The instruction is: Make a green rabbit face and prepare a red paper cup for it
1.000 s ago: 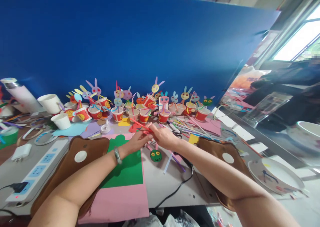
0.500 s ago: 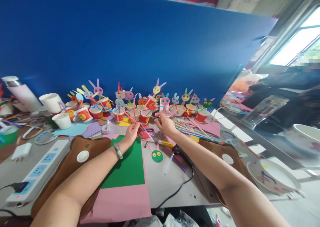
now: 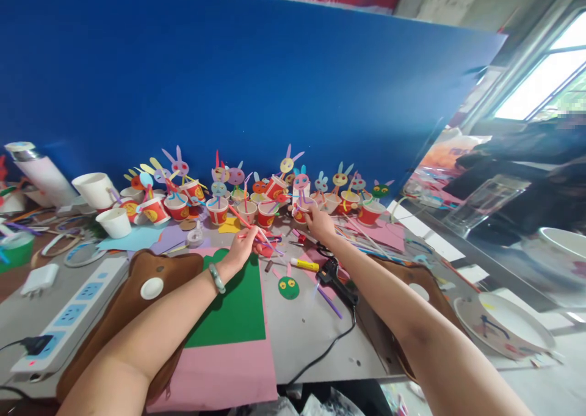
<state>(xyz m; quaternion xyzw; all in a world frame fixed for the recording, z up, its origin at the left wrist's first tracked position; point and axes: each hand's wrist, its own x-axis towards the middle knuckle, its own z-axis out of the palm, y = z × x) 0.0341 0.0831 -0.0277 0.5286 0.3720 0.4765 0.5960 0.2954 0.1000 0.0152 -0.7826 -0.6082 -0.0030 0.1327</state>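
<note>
My left hand (image 3: 243,246) is closed around a few thin red and purple pipe cleaners (image 3: 245,222), held above the green paper sheet (image 3: 233,312). Farther right, my right hand (image 3: 319,223) pinches the rim of a small paper cup (image 3: 300,215). From that cup rises a pink paper bunny figure (image 3: 301,181) with blue ears. On the table between my arms lie a green round paper face (image 3: 288,288) with pink ears, a yellow marker (image 3: 304,264) and a black glue gun (image 3: 336,281). A purple stick (image 3: 330,303) rests beside the glue gun.
Red-and-white cups with bunny figures (image 3: 217,211) line the blue panel (image 3: 229,74). A power strip (image 3: 68,315) and thermos (image 3: 43,175) stand left. Brown bear-shaped pads (image 3: 169,266) lie under both forearms. The glue gun's cord (image 3: 320,358) runs toward the front edge.
My right hand has moved slightly right onto the cup, and the bunny figure there has shifted a little. My left hand has barely moved and still holds the pipe cleaners.
</note>
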